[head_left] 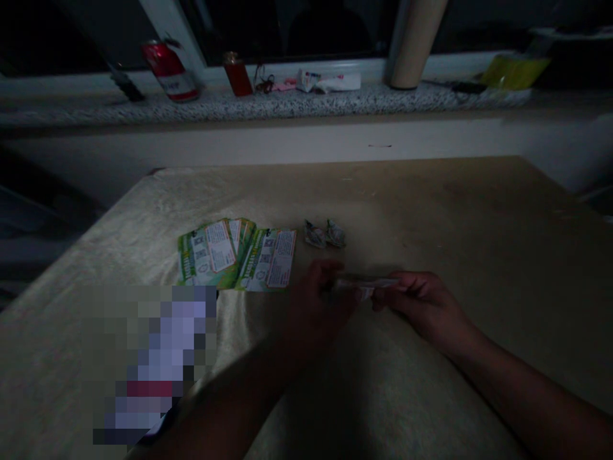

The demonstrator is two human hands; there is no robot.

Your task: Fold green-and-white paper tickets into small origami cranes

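Observation:
Both hands meet at the middle of the table over a thin, folded piece of paper, held nearly edge-on. My left hand is closed around its left end, with the fingers in deep shadow. At the right end, my right hand pinches it between thumb and fingers. Just beyond my left hand lie two small folded paper pieces, side by side and pointed in shape. To their left, several green and white printed leaflets are spread out, partly overlapping. The print on the held paper is too dark to read.
A pixelated, blurred-out object lies left of my left forearm on the cloth-covered table. Along the granite windowsill stand a red can, a red bottle, crumpled papers, a tall tan cylinder and a yellow item.

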